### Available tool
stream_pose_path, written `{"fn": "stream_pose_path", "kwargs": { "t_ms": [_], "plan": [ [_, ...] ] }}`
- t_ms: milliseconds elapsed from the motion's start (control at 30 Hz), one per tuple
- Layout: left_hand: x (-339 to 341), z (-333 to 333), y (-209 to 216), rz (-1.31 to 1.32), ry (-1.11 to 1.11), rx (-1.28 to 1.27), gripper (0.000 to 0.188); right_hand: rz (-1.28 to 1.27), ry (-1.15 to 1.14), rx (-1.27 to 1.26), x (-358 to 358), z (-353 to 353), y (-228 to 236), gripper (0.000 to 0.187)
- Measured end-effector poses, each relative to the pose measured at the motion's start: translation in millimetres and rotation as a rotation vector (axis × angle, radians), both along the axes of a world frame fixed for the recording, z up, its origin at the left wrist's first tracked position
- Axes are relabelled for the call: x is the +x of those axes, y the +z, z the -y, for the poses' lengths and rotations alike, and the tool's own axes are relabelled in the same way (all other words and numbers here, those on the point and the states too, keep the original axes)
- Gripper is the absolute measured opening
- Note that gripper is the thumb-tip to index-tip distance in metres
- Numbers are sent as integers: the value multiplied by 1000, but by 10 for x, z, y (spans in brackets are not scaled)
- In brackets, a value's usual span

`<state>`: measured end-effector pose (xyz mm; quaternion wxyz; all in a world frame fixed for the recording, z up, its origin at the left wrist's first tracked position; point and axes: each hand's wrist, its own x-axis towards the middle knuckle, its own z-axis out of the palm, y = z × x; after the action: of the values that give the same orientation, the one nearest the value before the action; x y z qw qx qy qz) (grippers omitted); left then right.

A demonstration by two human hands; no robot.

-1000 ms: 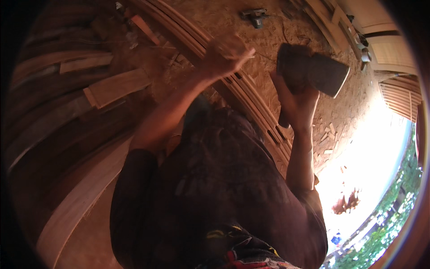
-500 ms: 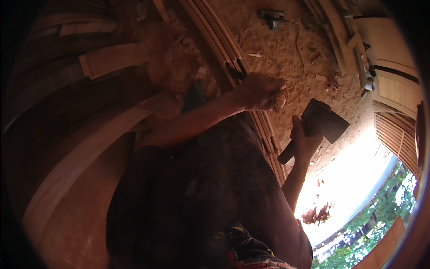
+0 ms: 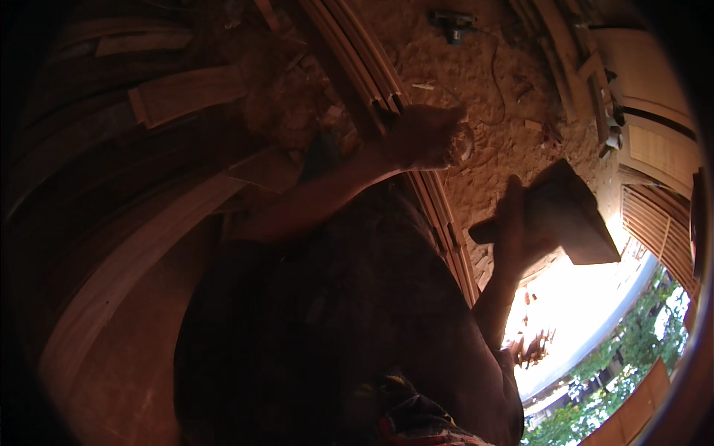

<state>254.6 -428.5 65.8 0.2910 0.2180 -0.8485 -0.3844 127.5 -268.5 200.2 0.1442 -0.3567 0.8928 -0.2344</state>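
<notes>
My left hand (image 3: 424, 137) is closed around a chisel, whose pale, worn handle end (image 3: 462, 141) shows at the fist's right side. Its dark blade is mostly hidden in shadow, over a bundle of long wooden strips (image 3: 445, 223) with cut slots. To the right, my right hand (image 3: 520, 230) grips the handle of a blocky wooden mallet (image 3: 584, 219). The mallet's head is raised, tilted, and apart from both the chisel and the strips.
A corded power tool (image 3: 455, 28) lies on the brown dirt floor (image 3: 476, 82) among wood scraps. Boards (image 3: 190, 97) are stacked at left, and a long plank (image 3: 141, 241) curves past my side. Wooden panels (image 3: 654, 78) stand at right, near bright daylight.
The mallet in my right hand has swung right and away from the chisel, and looks larger. My left hand has shifted slightly up and left, still closed.
</notes>
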Motion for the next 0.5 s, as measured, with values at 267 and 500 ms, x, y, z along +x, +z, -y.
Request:
{"fn": "stream_pose_path", "kwargs": {
  "t_ms": [267, 500],
  "plan": [
    [122, 38, -22, -70, -24, 47, 50, -15, 450, -213, 14, 174, -44, 30],
    [265, -27, -136, -188, -171, 4, 42, -154, 389, 88, -295, -126, 655, 33]
  ]
}}
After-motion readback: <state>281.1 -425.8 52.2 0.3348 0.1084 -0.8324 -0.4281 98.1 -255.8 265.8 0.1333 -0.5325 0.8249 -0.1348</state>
